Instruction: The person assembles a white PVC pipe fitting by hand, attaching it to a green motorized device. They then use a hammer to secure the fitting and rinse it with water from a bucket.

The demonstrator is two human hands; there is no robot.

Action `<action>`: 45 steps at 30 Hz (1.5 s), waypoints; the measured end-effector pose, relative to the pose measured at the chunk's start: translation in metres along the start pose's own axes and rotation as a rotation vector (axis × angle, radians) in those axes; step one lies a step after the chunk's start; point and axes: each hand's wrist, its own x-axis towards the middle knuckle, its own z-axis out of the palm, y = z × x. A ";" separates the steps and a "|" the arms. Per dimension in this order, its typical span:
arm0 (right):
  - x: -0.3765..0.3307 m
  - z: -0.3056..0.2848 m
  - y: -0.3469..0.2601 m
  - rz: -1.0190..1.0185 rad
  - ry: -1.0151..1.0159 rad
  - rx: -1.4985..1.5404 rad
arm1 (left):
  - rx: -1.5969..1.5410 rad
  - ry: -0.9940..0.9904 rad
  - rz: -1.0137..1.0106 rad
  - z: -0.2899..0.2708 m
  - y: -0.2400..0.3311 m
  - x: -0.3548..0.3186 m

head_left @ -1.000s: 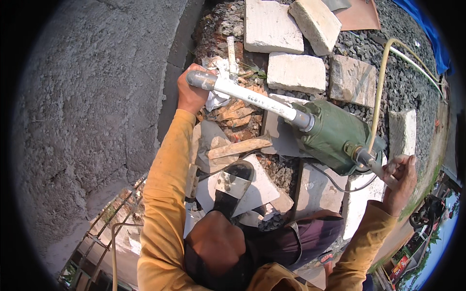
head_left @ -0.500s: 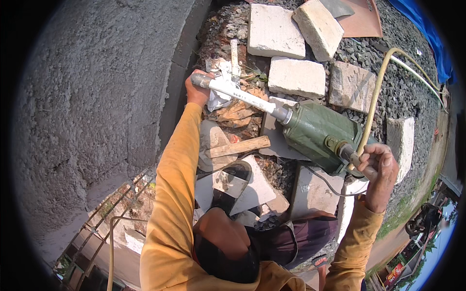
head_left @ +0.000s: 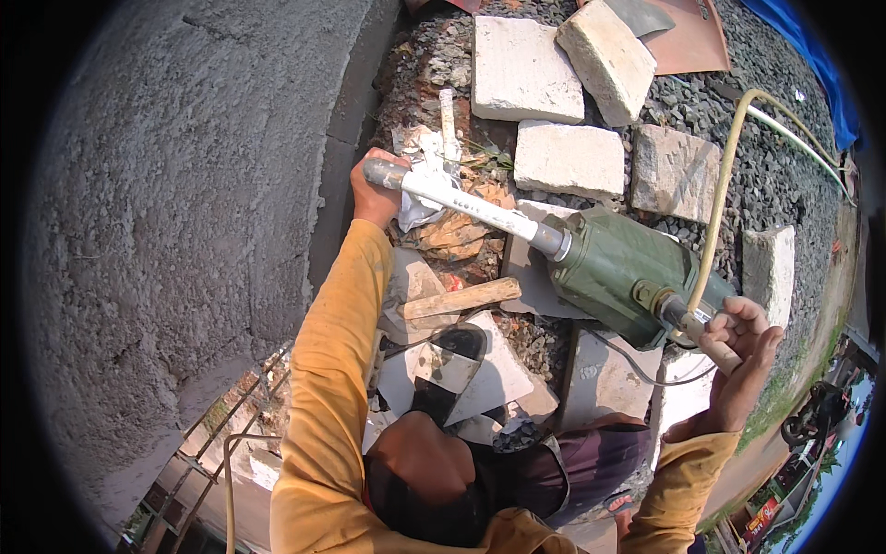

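Observation:
A green pump (head_left: pixel 614 263) lies among stone slabs, with a white plastic pipe (head_left: pixel 480 205) running from it toward the upper left. My left hand (head_left: pixel 374 208) is closed around the grey elbow (head_left: pixel 386 173) at the pipe's far end. On the pump's right side, a grey pipe fitting (head_left: pixel 678 311) has a cream hose (head_left: pixel 723 185) rising beside it. My right hand (head_left: pixel 741 360) reaches that fitting with bent fingers, its thumb standing off; the exact grip is partly hidden. A thin dark cable (head_left: pixel 632 369) curves below the pump.
White stone blocks (head_left: pixel 568 157) lie on grey gravel beyond the pump. A rough cement wall (head_left: pixel 194 185) stands on the left. Nearer me are a wooden stick (head_left: pixel 461 298), broken tile pieces (head_left: pixel 489 374) and crumpled brown paper (head_left: pixel 452 235). A blue tarp (head_left: pixel 812 74) hangs at far right.
The pump, pipe and my left hand sit slightly lower and farther right in view, as do the blocks. My right hand has shifted right and down, its fingers loosened somewhat.

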 end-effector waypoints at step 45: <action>-0.002 0.016 -0.017 0.036 0.058 -0.356 | -0.049 -0.227 -0.273 0.018 -0.005 -0.001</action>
